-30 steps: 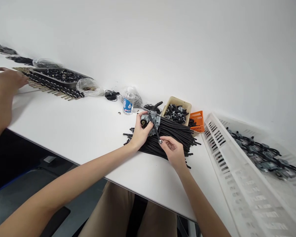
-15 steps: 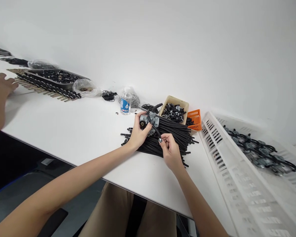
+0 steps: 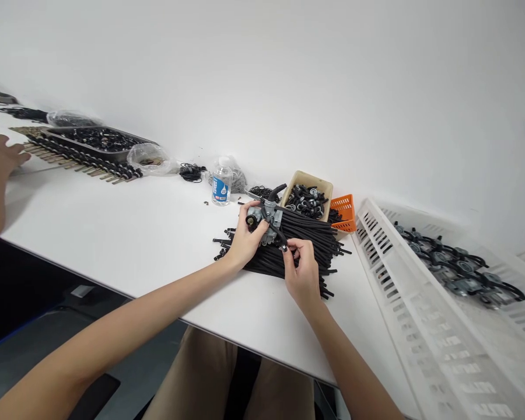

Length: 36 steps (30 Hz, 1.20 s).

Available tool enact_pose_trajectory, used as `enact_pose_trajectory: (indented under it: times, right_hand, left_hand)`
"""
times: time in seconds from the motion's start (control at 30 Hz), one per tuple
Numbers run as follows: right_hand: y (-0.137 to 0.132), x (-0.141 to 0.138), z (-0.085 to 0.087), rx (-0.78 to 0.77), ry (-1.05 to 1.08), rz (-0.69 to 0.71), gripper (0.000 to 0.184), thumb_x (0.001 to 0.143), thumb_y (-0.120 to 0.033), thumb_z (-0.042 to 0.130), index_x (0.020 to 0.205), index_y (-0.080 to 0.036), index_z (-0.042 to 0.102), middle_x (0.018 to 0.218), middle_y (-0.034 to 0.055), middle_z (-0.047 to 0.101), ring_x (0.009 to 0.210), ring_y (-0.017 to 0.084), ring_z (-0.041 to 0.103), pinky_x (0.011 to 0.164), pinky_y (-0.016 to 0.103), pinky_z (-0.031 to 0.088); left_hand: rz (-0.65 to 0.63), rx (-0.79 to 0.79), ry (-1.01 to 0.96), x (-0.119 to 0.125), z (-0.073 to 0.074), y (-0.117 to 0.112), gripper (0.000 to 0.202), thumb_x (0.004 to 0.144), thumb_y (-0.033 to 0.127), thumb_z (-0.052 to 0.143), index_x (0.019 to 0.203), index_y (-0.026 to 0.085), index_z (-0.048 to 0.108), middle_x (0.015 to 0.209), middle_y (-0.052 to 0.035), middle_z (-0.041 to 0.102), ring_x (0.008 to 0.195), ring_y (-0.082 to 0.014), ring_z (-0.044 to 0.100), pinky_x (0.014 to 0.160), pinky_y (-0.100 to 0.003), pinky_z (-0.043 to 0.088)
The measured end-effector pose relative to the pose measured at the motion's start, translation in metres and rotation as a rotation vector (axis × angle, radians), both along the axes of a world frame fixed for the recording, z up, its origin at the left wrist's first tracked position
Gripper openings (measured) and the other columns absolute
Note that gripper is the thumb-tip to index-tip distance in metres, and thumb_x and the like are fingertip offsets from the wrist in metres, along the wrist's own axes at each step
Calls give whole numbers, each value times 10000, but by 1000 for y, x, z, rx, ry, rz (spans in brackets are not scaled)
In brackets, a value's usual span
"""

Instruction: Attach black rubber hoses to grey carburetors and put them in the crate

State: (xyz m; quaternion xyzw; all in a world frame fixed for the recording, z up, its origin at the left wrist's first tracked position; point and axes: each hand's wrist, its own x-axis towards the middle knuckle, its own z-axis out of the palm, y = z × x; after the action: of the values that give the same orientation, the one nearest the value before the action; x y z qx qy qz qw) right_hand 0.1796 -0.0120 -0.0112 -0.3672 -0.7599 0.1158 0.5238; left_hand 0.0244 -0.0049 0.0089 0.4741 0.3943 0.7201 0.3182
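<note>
My left hand (image 3: 246, 238) is closed around a grey metal carburetor (image 3: 271, 214), holding it over a pile of black rubber hoses (image 3: 308, 233). One short black hose (image 3: 279, 191) curves up from the carburetor's top. Another black hose (image 3: 278, 233) runs down from its near side toward my right. The thumb and fingers of my right hand (image 3: 301, 265) pinch the lower end of that hose, where a small shiny spot shows. Whether this spot is a clip or a fingernail I cannot tell.
Behind the pile stand a beige bin (image 3: 329, 189) of small black parts and an orange basket (image 3: 349, 220). At right, a white crate (image 3: 402, 303) holds several carburetors (image 3: 466, 268). A bottle (image 3: 221, 185) and a metal tray (image 3: 126, 153) stand leftward. Another person's hand (image 3: 0, 160) is at far left.
My right hand has shifted slightly, its fingers still pinching the hose end. My left hand keeps its hold on the carburetor. The whole view has moved a little.
</note>
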Motion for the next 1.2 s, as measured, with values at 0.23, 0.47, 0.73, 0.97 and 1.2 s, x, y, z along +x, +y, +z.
enact_pose_trajectory:
  times: [0.23, 0.47, 0.73, 0.97, 1.2]
  right_hand:
    - [4, 3, 1, 39, -17, -21, 114, 951, -251, 481, 996, -216, 580, 923, 66, 629, 846, 198, 587, 740, 352, 504]
    - [9, 6, 4, 130, -49, -12, 148, 957, -214, 466, 880, -230, 591, 871, 53, 631, 835, 206, 554, 756, 369, 475]
    - [7, 9, 9, 88, 2, 8, 214, 855, -223, 613, 1066, -210, 579, 1007, 84, 610, 928, 221, 569, 810, 385, 495]
    - [12, 3, 8, -440, 313, 340, 727, 815, -400, 704, 1428, -209, 364, 1408, 153, 546, 1271, 264, 552, 1097, 469, 424]
    - [15, 8, 8, -486, 405, 347, 581, 774, -420, 757, 1257, -196, 523, 1164, 118, 706, 1125, 265, 654, 1025, 448, 486]
  left_hand:
    - [-112, -86, -55, 1, 2, -2, 410, 835, 326, 607, 1219, 270, 473, 1005, 10, 618, 886, -152, 583, 830, -266, 471]
    - [-109, -112, -86, 2, 1, -3, 411, 822, 338, 620, 1211, 278, 500, 964, 21, 610, 849, -153, 570, 800, -270, 476]
    - [-166, -71, -87, 2, -1, -1, 423, 848, 349, 600, 1250, 271, 496, 1025, 5, 625, 901, -158, 580, 829, -271, 477]
    - [-210, -66, 1, 7, -3, -3, 384, 818, 300, 608, 1193, 235, 555, 1101, -16, 628, 1008, -179, 571, 928, -283, 438]
    - [-302, -77, -75, 6, -8, 1, 384, 808, 324, 607, 1172, 200, 605, 1140, -28, 655, 1049, -204, 591, 905, -280, 462]
